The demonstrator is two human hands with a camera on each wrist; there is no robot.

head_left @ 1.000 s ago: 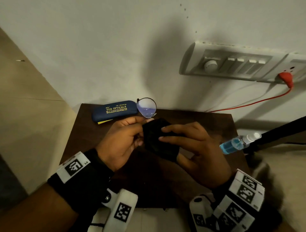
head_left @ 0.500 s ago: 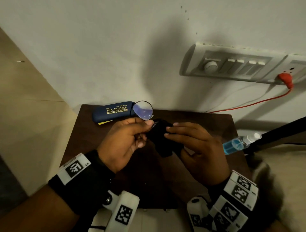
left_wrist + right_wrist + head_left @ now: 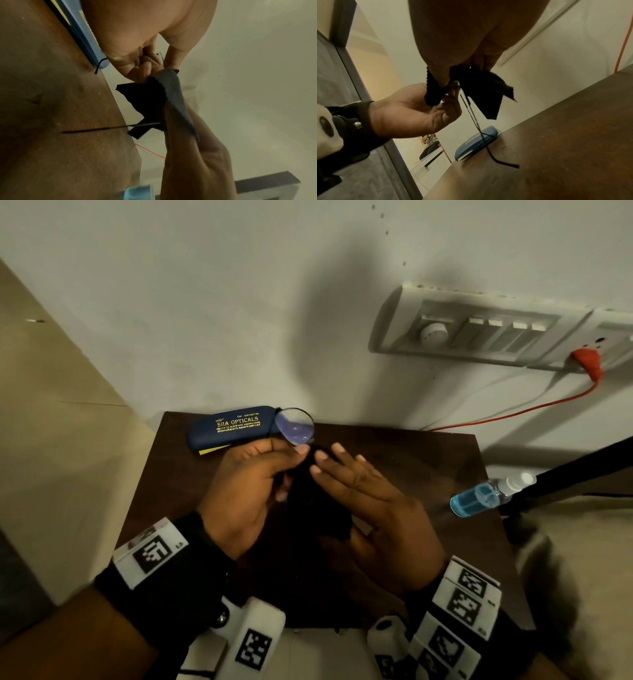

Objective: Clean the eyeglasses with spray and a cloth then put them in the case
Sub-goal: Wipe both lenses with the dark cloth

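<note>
Your left hand (image 3: 253,484) pinches glasses (image 3: 294,428) above desk (image 3: 428,460); your right hand (image 3: 370,505) pinches black cloth (image 3: 318,508) over one lens; case (image 3: 233,426) behind.

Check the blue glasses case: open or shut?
Shut. The blue case lies flat on the table, lid down, only its printed top showing; a yellow slip pokes from underneath.

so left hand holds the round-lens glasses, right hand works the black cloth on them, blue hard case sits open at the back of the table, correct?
Not quite: the blue hard case is closed, lid down with its gold lettering on top, as the head view shows. The rest holds: the left hand holds the round-lens glasses, and the right hand works the black cloth on them.
</note>
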